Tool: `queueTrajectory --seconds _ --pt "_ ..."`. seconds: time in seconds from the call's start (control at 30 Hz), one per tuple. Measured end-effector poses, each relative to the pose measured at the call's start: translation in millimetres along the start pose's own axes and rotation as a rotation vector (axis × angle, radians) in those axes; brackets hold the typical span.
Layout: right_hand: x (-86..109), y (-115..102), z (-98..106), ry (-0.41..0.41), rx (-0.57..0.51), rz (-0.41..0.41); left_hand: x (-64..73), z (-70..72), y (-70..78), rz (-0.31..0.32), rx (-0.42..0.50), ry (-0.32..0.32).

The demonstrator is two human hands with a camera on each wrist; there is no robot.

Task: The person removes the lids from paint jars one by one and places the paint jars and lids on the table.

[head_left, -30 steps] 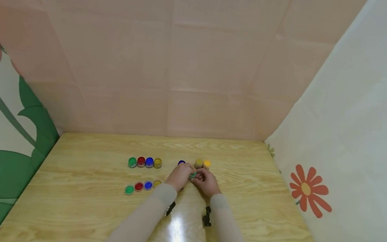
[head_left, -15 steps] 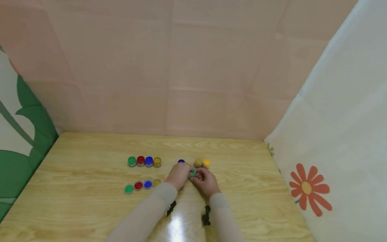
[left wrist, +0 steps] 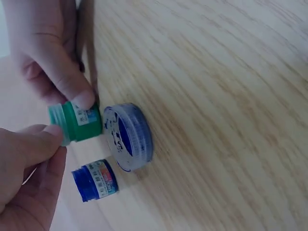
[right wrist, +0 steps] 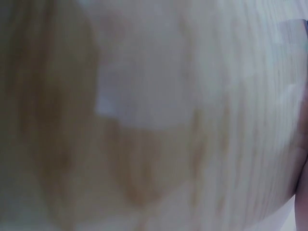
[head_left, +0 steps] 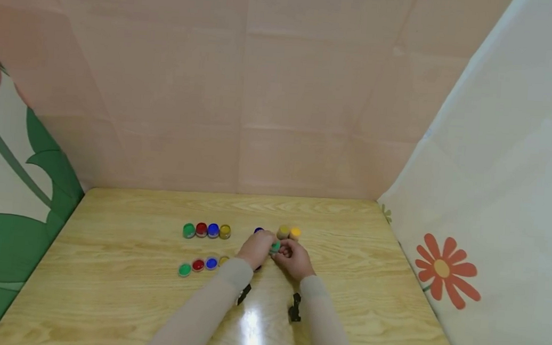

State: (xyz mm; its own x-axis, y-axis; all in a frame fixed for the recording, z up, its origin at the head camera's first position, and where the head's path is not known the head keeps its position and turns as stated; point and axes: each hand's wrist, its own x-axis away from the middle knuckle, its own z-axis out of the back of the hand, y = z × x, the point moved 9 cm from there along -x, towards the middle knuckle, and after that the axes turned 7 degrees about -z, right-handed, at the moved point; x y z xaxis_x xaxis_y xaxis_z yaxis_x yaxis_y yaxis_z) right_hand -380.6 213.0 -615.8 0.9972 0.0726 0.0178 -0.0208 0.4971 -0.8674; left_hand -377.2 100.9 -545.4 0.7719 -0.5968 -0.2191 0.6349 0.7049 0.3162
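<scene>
Between both hands is a small green paint jar (left wrist: 87,123), tilted, with a label on its side. My left hand (head_left: 256,249) pinches the pale translucent lid (left wrist: 58,117) at one end of it. The fingers of my right hand (head_left: 297,260) grip the jar's body. Close by on the table stands a blue paint jar (left wrist: 99,180) without a lid. Next to it lies a round clear lid (left wrist: 129,137) smeared with blue paint. In the right wrist view only blurred table and a sliver of hand (right wrist: 302,192) appear.
Left of the hands runs a row of green, red, blue (head_left: 213,230) and yellow paint jars. Nearer me lie round lids in matching colours, such as the red lid (head_left: 198,265). Two yellowish jars (head_left: 295,232) stand beyond my right hand. Cloth walls border the wooden table (head_left: 119,290).
Both hands stay almost in place around the green jar. Slightly more of its green surface shows between the fingers than a second ago. The head view shifts a little.
</scene>
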Motion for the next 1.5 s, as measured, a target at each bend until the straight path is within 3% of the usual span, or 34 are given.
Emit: queueTrajectory --seconds 0.17,0.43,0.53,0.83,1.0,1.5 --pt "1.0 1.0 -1.0 -0.004 0.002 -0.005 0.4 -0.1 -3.0 0.024 0.095 -0.032" --pt "0.7 3.9 -0.9 -0.012 0.010 -0.016 2.2 -5.0 -4.0 0.089 0.155 -0.122" --pt "0.1 3.5 0.2 -0.009 0.013 -0.008 1.4 -4.5 -3.0 0.091 0.176 -0.109" --pt "0.0 2.3 1.4 -0.008 -0.004 -0.015 1.7 -2.1 3.7 0.047 0.050 -0.087" --pt "-0.3 2.5 1.5 -0.004 -0.001 -0.009 2.1 -1.5 4.6 0.041 0.037 -0.070" --pt "0.2 2.4 0.9 0.011 -0.011 0.014 7.6 0.4 5.3 0.112 0.022 0.000"
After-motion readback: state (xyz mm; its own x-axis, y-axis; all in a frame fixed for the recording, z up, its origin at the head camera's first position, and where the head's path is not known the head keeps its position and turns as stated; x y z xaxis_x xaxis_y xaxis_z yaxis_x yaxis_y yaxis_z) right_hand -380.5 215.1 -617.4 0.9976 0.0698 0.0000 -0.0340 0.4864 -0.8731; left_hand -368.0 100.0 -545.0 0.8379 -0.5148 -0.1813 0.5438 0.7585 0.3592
